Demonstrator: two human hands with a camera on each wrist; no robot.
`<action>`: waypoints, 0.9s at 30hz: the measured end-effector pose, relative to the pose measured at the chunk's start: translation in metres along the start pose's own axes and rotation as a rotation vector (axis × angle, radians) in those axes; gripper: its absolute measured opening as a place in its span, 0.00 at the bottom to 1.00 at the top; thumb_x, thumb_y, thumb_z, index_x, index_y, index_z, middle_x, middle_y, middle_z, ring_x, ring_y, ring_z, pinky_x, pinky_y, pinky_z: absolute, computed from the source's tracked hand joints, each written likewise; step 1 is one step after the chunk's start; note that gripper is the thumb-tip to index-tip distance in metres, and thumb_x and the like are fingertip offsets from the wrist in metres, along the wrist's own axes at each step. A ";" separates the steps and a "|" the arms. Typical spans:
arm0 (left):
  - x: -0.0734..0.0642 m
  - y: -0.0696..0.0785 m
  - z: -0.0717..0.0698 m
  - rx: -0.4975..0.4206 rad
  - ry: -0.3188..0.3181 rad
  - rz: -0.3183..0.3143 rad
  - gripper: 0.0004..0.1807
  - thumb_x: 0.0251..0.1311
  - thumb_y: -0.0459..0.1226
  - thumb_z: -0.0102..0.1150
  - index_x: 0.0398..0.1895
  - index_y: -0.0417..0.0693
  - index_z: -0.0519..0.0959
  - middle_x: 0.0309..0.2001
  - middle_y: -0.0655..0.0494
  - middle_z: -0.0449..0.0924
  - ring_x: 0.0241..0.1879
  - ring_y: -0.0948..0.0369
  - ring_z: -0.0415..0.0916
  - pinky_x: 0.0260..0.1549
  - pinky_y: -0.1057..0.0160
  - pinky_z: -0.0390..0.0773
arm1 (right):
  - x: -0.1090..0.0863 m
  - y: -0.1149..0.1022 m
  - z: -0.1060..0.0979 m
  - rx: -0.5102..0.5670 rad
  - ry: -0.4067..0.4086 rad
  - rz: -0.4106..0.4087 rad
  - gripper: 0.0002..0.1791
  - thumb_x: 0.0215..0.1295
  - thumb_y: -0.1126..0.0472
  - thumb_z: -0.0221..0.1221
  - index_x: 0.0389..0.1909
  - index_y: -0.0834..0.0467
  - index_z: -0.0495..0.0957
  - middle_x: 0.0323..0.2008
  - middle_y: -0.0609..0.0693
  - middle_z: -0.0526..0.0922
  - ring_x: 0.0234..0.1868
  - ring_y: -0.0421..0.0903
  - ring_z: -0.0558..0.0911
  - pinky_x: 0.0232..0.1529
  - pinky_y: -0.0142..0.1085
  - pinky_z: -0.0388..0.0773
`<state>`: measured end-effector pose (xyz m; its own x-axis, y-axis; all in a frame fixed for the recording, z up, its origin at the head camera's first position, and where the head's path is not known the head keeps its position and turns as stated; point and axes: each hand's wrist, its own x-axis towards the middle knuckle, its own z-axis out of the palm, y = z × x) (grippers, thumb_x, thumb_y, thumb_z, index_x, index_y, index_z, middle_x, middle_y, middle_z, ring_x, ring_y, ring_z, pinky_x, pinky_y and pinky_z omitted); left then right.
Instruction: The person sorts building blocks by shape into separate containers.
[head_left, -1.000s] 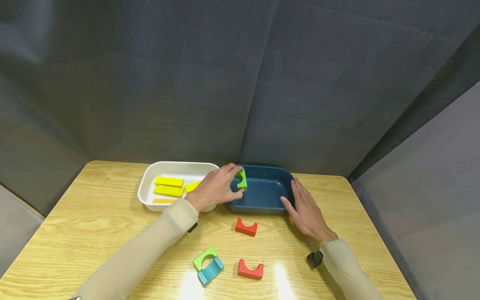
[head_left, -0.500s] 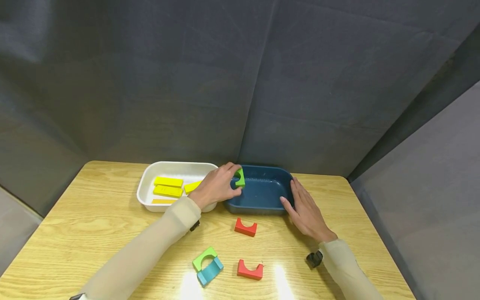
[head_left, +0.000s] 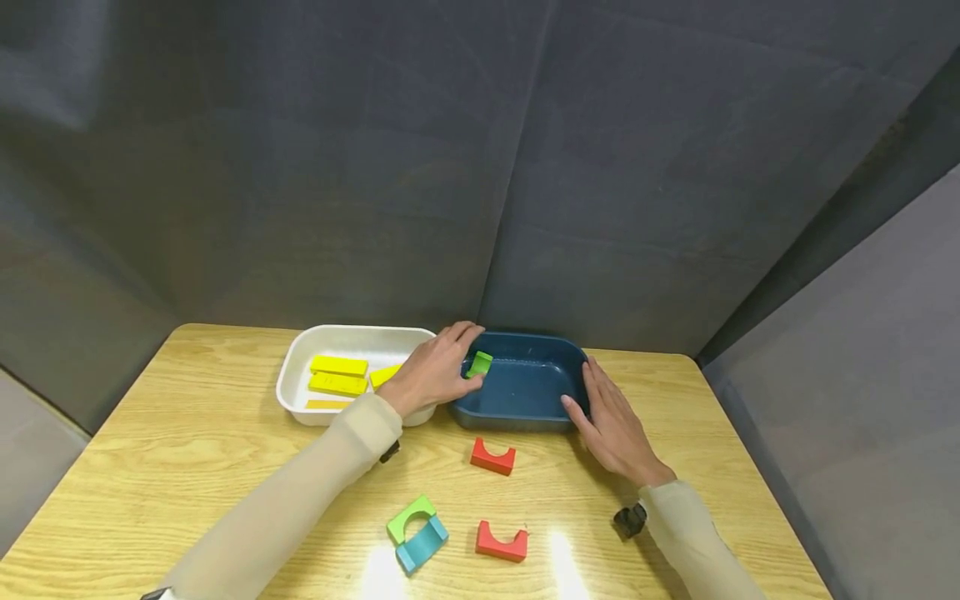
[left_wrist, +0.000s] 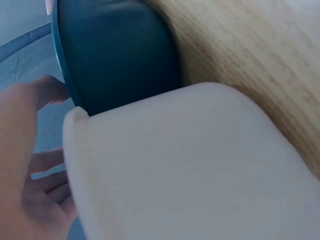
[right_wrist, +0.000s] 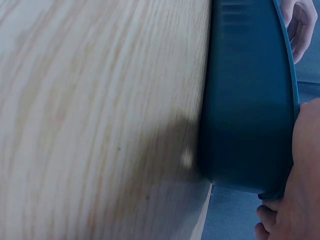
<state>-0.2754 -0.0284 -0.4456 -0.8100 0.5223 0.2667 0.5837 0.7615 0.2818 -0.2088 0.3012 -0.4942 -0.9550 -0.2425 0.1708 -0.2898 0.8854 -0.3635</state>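
A green arch block (head_left: 480,364) lies inside the dark blue tray (head_left: 525,421), near its left end. My left hand (head_left: 435,371) is over that end, between the blue tray and the white tray (head_left: 300,414), its fingers spread apart around the green block. In the left wrist view, the near wall of the white tray hides part of this hand (left_wrist: 45,200). At the blue tray's front right corner rests my right hand (head_left: 617,427), fingers straight along the right end and thumb at the front rim.
Several yellow blocks (head_left: 337,383) lie in the white tray. On the wooden table (head_left: 187,467) are two red arch blocks (head_left: 492,457), one nearer the front, and a green arch block (head_left: 411,517) against a blue arch block (head_left: 422,544). A dark curtain (head_left: 480,167) hangs behind.
The green arch block has left my left fingers and dropped lower into the blue tray. My left fingers have spread; the right hand has stayed in place.
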 end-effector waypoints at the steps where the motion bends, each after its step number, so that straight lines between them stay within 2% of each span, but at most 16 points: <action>1: -0.001 0.000 0.000 -0.002 -0.003 -0.001 0.41 0.67 0.50 0.70 0.79 0.44 0.68 0.75 0.42 0.70 0.70 0.47 0.74 0.61 0.49 0.83 | 0.000 0.000 0.000 -0.002 0.005 -0.002 0.46 0.86 0.37 0.44 0.87 0.64 0.44 0.88 0.59 0.42 0.86 0.63 0.47 0.82 0.65 0.49; 8: -0.005 0.002 -0.002 0.006 -0.008 0.004 0.40 0.69 0.51 0.67 0.80 0.46 0.68 0.76 0.44 0.70 0.70 0.47 0.74 0.60 0.47 0.84 | 0.000 -0.001 -0.001 -0.005 0.009 0.005 0.46 0.86 0.37 0.44 0.87 0.65 0.44 0.88 0.59 0.42 0.86 0.62 0.47 0.82 0.64 0.48; 17: -0.015 0.006 -0.010 -0.018 -0.017 0.020 0.39 0.71 0.51 0.64 0.81 0.48 0.67 0.78 0.46 0.68 0.73 0.48 0.71 0.67 0.46 0.79 | 0.000 0.001 0.000 -0.003 -0.015 0.011 0.47 0.86 0.36 0.44 0.87 0.63 0.42 0.88 0.56 0.39 0.86 0.62 0.47 0.82 0.63 0.47; 27: -0.031 0.011 -0.022 -0.004 0.040 0.070 0.38 0.71 0.52 0.63 0.79 0.47 0.69 0.76 0.46 0.71 0.70 0.49 0.75 0.66 0.48 0.80 | 0.000 0.002 0.000 -0.002 -0.022 0.015 0.47 0.86 0.36 0.43 0.87 0.63 0.42 0.88 0.56 0.39 0.87 0.61 0.45 0.82 0.64 0.47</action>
<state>-0.2430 -0.0445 -0.4304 -0.7644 0.5582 0.3227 0.6391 0.7222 0.2647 -0.2098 0.3029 -0.4946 -0.9603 -0.2383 0.1449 -0.2757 0.8898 -0.3636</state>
